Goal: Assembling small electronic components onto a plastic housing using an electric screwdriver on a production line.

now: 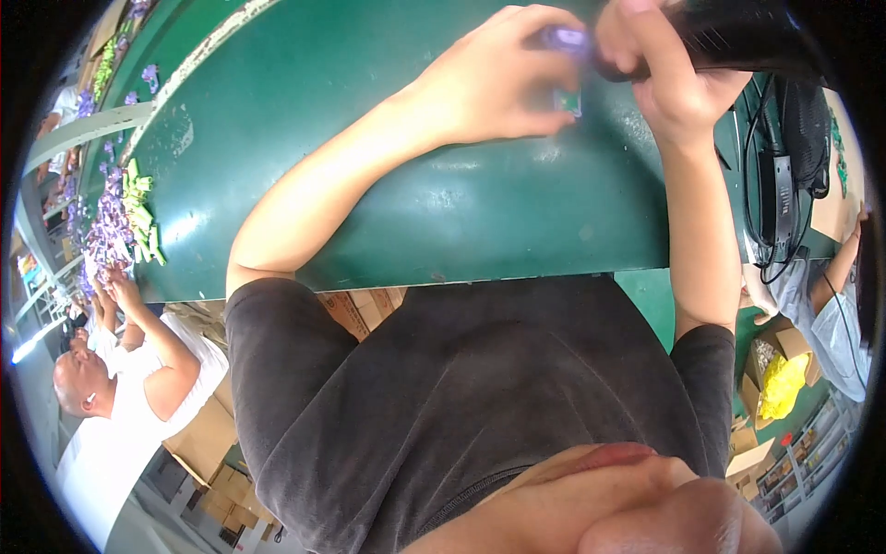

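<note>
My left hand (508, 78) is over the green tabletop (480, 208), its fingers curled round a small item with a purple end (565, 39). A clear, greenish part of it shows lower down by the fingertips. Motion blur hides its exact kind. Close by on the right, my right hand (683, 97) is closed around a black, rounded tool with slotted vents (748, 37). That tool reaches past the upper edge of the picture, so its kind is not clear. The two hands are apart but near each other.
Black cables with an adapter box (783, 198) lie at the table's right. A pile of small purple pieces (109, 226) and green pieces (140, 212) sits far left, where a co-worker in white (166, 369) works. A carton with yellow bags (783, 383) stands at lower right.
</note>
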### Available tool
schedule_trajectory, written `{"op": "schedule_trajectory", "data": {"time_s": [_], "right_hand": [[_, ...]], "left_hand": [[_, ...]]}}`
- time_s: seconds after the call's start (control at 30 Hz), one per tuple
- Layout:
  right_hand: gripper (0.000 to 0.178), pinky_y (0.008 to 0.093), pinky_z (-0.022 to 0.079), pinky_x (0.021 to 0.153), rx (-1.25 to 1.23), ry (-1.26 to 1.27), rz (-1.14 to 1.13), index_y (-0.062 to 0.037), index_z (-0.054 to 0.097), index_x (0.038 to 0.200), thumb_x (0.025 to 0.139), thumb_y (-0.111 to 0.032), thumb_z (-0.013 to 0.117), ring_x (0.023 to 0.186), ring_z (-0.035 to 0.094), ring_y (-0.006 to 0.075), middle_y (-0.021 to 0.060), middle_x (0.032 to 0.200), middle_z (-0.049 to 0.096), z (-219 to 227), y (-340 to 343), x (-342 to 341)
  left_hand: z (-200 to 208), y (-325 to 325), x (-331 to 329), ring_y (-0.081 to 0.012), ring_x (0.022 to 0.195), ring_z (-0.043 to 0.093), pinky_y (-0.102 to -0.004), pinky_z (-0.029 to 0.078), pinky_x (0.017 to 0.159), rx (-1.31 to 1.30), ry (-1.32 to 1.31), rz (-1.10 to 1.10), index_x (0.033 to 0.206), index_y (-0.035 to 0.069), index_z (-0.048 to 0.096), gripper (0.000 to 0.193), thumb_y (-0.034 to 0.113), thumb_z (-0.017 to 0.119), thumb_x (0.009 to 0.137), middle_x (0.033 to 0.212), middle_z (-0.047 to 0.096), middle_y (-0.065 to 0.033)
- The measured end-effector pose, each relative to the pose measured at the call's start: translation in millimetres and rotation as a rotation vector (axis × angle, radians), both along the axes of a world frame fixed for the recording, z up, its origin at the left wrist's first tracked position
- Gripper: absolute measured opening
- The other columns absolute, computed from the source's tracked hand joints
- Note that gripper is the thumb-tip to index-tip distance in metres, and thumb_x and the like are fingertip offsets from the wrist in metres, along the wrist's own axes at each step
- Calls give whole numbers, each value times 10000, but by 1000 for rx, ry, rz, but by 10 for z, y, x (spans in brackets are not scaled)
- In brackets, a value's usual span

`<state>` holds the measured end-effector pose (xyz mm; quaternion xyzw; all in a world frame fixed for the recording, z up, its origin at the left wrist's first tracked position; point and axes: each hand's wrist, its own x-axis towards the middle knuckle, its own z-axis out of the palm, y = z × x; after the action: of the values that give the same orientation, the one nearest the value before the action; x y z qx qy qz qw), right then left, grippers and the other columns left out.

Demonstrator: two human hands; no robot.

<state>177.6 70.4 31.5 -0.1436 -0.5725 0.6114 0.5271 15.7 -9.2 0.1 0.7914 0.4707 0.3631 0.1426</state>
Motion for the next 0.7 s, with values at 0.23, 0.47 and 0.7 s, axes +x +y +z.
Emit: {"op": "schedule_trajectory", "data": {"time_s": [0.23, 0.47, 0.7], "right_hand": [[423, 237, 435, 512, -9, -104, 26, -19, 498, 1263, 901, 57, 702, 552, 545, 76, 10, 768, 603, -131, 88, -26], [279, 236, 458, 598, 82, -75, 7, -48, 529, 1066, 894, 20, 738, 656, 564, 69, -14, 800, 595, -176, 153, -24], [327, 245, 449, 532, 166, 268, 101, -23, 524, 1165, 904, 60, 703, 568, 556, 76, -3, 751, 593, -265, 216, -86]], "left_hand": [[202, 797, -917, -412, 1133, 610, -452, 505, 997, 20, 247, 522, 1213, 34, 610, 515, 231, 765, 763, 1186, 619, -223], [-4, 1626, -1761, -391, 1095, 637, -447, 511, 985, 101, 441, 479, 1116, 25, 691, 385, 243, 744, 803, 1172, 650, -213], [-185, 1889, -1635, -357, 977, 674, -434, 533, 894, 99, 461, 529, 975, 33, 724, 178, 164, 746, 855, 992, 705, -177]]}}
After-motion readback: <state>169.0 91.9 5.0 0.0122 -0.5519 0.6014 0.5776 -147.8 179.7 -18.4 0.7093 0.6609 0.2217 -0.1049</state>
